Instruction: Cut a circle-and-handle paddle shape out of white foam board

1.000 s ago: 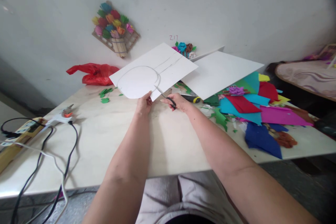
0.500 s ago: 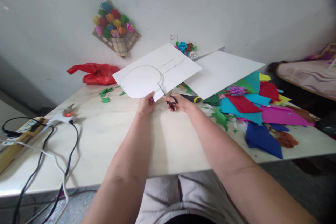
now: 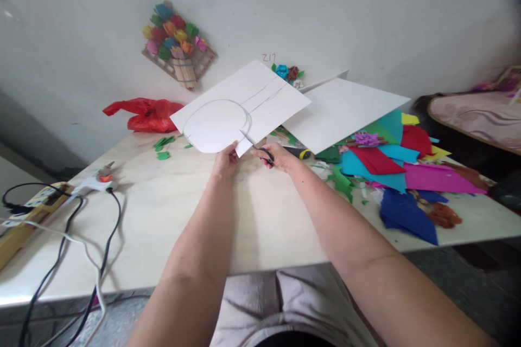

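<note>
My left hand (image 3: 226, 159) pinches the near edge of a white sheet of card (image 3: 215, 124), which is held up above the table. A pencilled round outline and a pair of long parallel lines are drawn on it. Black-handled scissors (image 3: 265, 156) are gripped in my right hand (image 3: 278, 157), just right of the left one. Their blades reach into the card at its near edge, and the tip lies close to the round outline. A small corner flap of card hangs between the blades and my left fingers.
Another white sheet (image 3: 342, 111) rests over coloured paper scraps (image 3: 374, 165) on the right. A red plastic bag (image 3: 148, 115) lies at the back left. A power strip (image 3: 38, 203), cables and a glue gun (image 3: 103, 174) occupy the left side of the table (image 3: 163, 227).
The card has shifted slightly left and up with my left hand. The scissor handles have moved closer together in my right hand, the blades still in the card.
</note>
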{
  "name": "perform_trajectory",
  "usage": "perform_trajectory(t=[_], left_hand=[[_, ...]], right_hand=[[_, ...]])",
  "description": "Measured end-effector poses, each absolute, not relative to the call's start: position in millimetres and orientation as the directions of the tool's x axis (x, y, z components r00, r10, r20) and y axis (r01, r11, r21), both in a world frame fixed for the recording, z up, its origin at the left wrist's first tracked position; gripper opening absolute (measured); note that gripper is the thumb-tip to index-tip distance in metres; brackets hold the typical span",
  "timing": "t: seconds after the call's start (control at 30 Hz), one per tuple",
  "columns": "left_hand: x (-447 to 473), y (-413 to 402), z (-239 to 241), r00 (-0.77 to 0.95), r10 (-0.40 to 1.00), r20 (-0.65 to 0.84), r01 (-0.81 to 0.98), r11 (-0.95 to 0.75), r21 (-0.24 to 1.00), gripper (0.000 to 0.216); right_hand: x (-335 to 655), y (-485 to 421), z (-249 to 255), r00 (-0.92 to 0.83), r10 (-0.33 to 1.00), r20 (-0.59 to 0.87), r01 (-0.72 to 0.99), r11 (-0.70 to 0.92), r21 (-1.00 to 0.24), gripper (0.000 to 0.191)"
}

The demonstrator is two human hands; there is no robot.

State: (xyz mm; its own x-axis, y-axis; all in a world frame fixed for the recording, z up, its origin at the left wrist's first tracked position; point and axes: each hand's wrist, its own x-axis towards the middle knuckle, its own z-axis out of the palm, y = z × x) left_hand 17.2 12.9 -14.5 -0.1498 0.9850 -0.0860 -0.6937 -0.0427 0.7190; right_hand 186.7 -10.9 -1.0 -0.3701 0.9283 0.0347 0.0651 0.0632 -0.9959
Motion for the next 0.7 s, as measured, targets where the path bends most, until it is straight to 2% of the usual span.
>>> perform_trajectory(t=[0.2, 0.47, 0.7], left_hand=[[17.9, 11.0, -12.1, -0.161, 0.983, -0.086, -0.690, -0.050, 0.722, 0.013], [20.0, 9.1, -10.4, -0.176, 0.979, -0.100, -0.684, -0.049, 0.728, 0.014], [16.3, 13.0, -15.0, -0.133, 0.986, -0.096, -0.690, -0.023, 0.723, 0.012]], right_hand=[[185.4, -7.9, -2.6, -0.348, 0.932, 0.101, 0.088, 0.140, -0.986, 0.043], [188.0, -8.0, -3.3, -0.331, 0.937, 0.111, 0.125, 0.160, -0.979, 0.044], [189.0, -10.9, -4.1, -0.372, 0.928, 0.004, 0.059, 0.028, -0.998, 0.041]])
